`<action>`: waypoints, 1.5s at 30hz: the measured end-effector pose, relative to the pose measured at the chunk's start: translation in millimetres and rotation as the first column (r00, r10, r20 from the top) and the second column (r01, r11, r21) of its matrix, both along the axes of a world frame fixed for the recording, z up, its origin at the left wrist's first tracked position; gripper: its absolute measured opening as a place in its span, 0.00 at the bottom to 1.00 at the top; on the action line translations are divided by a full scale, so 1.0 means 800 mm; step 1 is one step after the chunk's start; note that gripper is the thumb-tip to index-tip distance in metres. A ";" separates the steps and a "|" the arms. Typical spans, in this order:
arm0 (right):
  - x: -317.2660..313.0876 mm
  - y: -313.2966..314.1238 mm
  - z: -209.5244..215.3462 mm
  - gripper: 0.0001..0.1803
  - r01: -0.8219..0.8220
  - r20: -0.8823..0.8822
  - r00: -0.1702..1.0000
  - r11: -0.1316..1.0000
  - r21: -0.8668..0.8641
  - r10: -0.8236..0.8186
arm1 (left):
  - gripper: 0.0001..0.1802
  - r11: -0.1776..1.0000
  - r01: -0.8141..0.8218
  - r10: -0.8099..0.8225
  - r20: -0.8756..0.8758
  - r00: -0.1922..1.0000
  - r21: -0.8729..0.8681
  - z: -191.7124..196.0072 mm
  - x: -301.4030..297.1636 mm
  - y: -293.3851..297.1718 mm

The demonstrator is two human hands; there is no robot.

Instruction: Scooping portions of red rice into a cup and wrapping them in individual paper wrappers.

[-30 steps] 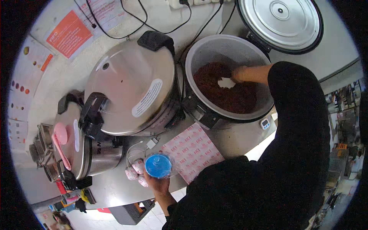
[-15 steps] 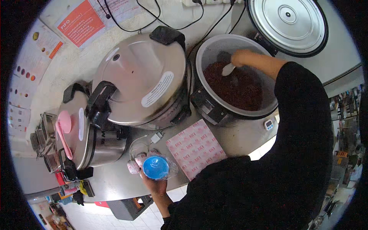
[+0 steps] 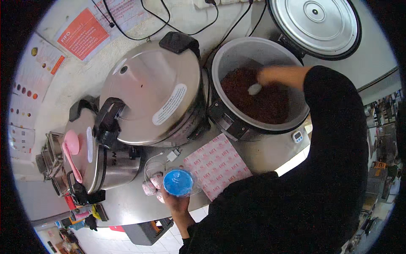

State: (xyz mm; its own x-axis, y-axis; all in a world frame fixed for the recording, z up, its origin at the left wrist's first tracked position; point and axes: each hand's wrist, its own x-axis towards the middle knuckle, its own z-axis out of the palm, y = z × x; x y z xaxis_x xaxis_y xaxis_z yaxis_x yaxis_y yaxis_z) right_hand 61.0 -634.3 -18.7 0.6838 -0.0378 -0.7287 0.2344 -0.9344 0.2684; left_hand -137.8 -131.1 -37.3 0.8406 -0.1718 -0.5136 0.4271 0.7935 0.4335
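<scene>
Hands are being kept apart, one at each end of the counter. A small cup (image 3: 178, 182) with blue inside is being held up in the left hand (image 3: 175, 199), fingers wrapped round its lower side, just above the counter's (image 3: 127, 203) near edge and beside a pink patterned sheet (image 3: 215, 165). Over on the right, the right hand (image 3: 275, 76) is being reached into the open cooker pot (image 3: 258, 84), where a white scoop (image 3: 255, 89) is being gripped at its upper end; the fingers are blurred, so how tightly they are closed cannot be told. The scoop's head is being held against the dark reddish-brown contents (image 3: 262, 101) filling the pot's bottom. The pot's round metal lid (image 3: 315, 21) is being kept swung open behind it. To the left, a big closed steel cooker (image 3: 152, 89) is being flanked by a smaller one (image 3: 91, 156), with a pink spoon (image 3: 72, 150) lying on top. A small white timer (image 3: 297, 136) is sitting by the pot's base.
</scene>
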 end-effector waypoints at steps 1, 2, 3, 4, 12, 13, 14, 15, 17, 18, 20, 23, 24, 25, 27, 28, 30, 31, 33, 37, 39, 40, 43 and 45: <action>-0.013 -0.025 -0.022 0.16 0.011 0.011 1.000 1.000 0.005 -0.011 | 0.31 0.999 0.027 -0.027 -0.002 1.000 -0.021 -0.004 0.000 0.000; -0.027 -0.064 -0.069 0.15 -0.043 0.115 0.992 0.999 -0.018 0.045 | 0.31 0.998 0.050 -0.051 -0.001 0.999 -0.041 -0.006 0.006 0.002; -0.025 -0.088 -0.093 0.14 -0.101 0.212 0.971 0.994 -0.053 0.110 | 0.31 0.998 0.052 -0.052 0.011 0.999 -0.039 -0.005 0.016 -0.002; 0.013 -0.091 -0.065 0.15 -0.061 0.219 0.972 0.992 -0.112 0.085 | 0.30 0.998 0.053 -0.054 -0.013 0.998 -0.033 0.000 0.018 -0.009; 0.043 -0.032 -0.058 0.12 -0.130 0.181 0.956 0.888 -0.441 0.230 | 0.31 0.994 0.105 -0.106 -0.025 0.994 -0.019 -0.013 0.016 -0.006; 0.039 -0.035 -0.095 0.12 -0.129 0.211 0.952 0.917 -0.376 0.221 | 0.32 0.989 0.148 -0.149 -0.025 0.989 -0.025 -0.007 0.019 -0.015; 0.034 -0.030 -0.118 0.13 -0.136 0.239 0.947 0.942 -0.307 0.215 | 0.33 0.982 0.185 -0.186 -0.027 0.982 -0.030 -0.001 0.021 -0.025; 0.026 -0.001 -0.099 0.13 -0.153 0.234 0.945 0.941 -0.300 0.228 | 0.33 0.985 0.169 -0.170 -0.035 0.985 -0.025 0.007 0.021 -0.035; -0.009 0.073 0.012 0.13 -0.112 0.136 0.980 0.967 -0.228 0.146 | 0.36 0.961 0.274 -0.275 -0.011 0.961 -0.048 0.028 0.023 -0.060; -0.020 0.077 0.033 0.13 -0.096 0.140 0.982 0.969 -0.228 0.130 | 0.38 0.943 0.331 -0.330 0.052 0.943 -0.022 0.036 0.029 -0.076; -0.028 0.089 0.053 0.11 -0.039 0.167 0.984 0.987 -0.156 0.065 | 0.37 0.944 0.327 -0.323 0.077 0.943 -0.043 0.039 0.037 -0.102; -0.039 0.099 0.071 0.13 0.018 0.296 0.955 1.000 0.025 -0.024 | 0.38 0.946 0.315 -0.307 0.102 0.946 -0.079 0.038 0.046 -0.129; -0.043 0.087 0.069 0.13 0.044 0.303 0.952 0.999 0.018 -0.048 | 0.38 0.941 0.336 -0.329 0.117 0.937 -0.042 0.038 0.049 -0.139; -0.041 0.080 0.058 0.15 0.048 0.301 0.951 0.994 0.101 -0.076 | 0.39 0.940 0.342 -0.339 0.129 0.932 0.000 0.039 0.051 -0.145; -0.041 0.071 0.059 0.18 0.058 0.300 0.947 0.981 0.186 -0.113 | 0.40 0.927 0.370 -0.374 0.159 0.914 0.057 0.039 0.054 -0.149; -0.044 0.074 0.076 0.20 0.039 0.273 0.956 0.971 0.234 -0.104 | 0.42 0.915 0.386 -0.402 0.185 0.897 0.115 0.039 0.056 -0.149; -0.043 0.075 0.084 0.23 0.026 0.255 0.961 0.957 0.288 -0.102 | 0.42 0.913 0.384 -0.405 0.178 0.897 0.140 0.044 0.056 -0.151; -0.041 0.075 0.078 0.23 0.021 0.246 0.964 0.956 0.293 -0.096 | 0.42 0.914 0.372 -0.396 0.168 0.903 0.160 0.046 0.057 -0.153; -0.036 0.072 0.063 0.23 0.014 0.241 0.966 0.953 0.303 -0.091 | 0.42 0.910 0.373 -0.401 0.156 0.903 0.179 0.045 0.058 -0.155; -0.032 0.079 0.061 0.25 0.009 0.247 0.962 0.918 0.398 -0.116 | 0.42 0.908 0.360 -0.401 0.197 0.895 0.213 0.050 0.056 -0.158; -0.032 0.082 0.060 0.26 0.045 0.238 0.958 0.906 0.420 -0.158 | 0.42 0.913 0.352 -0.388 0.176 0.905 0.207 0.051 0.056 -0.158; -0.031 0.081 0.051 0.27 0.062 0.239 0.952 0.884 0.464 -0.192 | 0.42 0.917 0.346 -0.378 0.153 0.913 0.200 0.052 0.055 -0.158; -0.035 0.081 0.046 0.26 0.067 0.236 0.947 0.850 0.522 -0.219 | 0.42 0.910 0.356 -0.392 0.162 0.905 0.212 0.048 0.059 -0.155; -0.035 0.081 0.037 0.26 0.050 0.235 0.950 0.840 0.540 -0.208 | 0.42 0.908 0.352 -0.394 0.178 0.902 0.226 0.051 0.059 -0.155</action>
State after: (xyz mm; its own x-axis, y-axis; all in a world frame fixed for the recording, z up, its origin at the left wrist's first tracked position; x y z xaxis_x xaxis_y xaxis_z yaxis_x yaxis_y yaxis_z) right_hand 33.3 -569.8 10.8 0.8729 0.1911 -0.4489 0.0926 -0.9683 -0.2321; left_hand -90.4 -254.7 3.3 0.8263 -0.4149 -0.3810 0.5558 0.4909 0.6709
